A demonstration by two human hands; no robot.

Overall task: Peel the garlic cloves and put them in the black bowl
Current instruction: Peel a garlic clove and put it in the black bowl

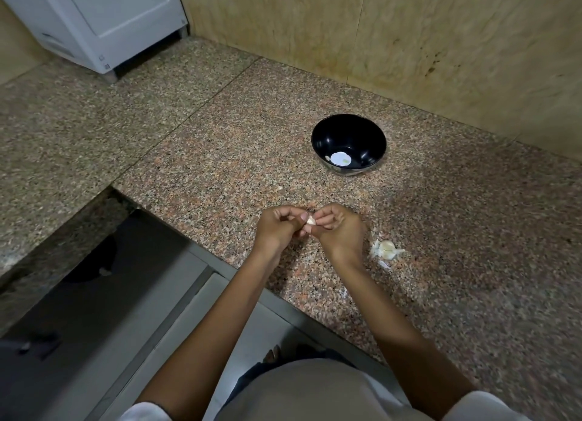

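1. The left hand (277, 228) and right hand (338, 228) both pinch one small pale garlic clove (311, 220) over the speckled granite counter (220, 156). If it slips, it could roll off the near edge.
2. The whitish leftover garlic chunk (386, 249) lies beside the right wrist, where a brush could scatter it.
3. The glossy round black bowl (371, 137) stands well beyond, and clinging skin could ride in.

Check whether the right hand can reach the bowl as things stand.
Probably yes: only bare counter lies between the right hand and the bowl, which stands open beyond it. That hand does pinch a clove with the left hand.
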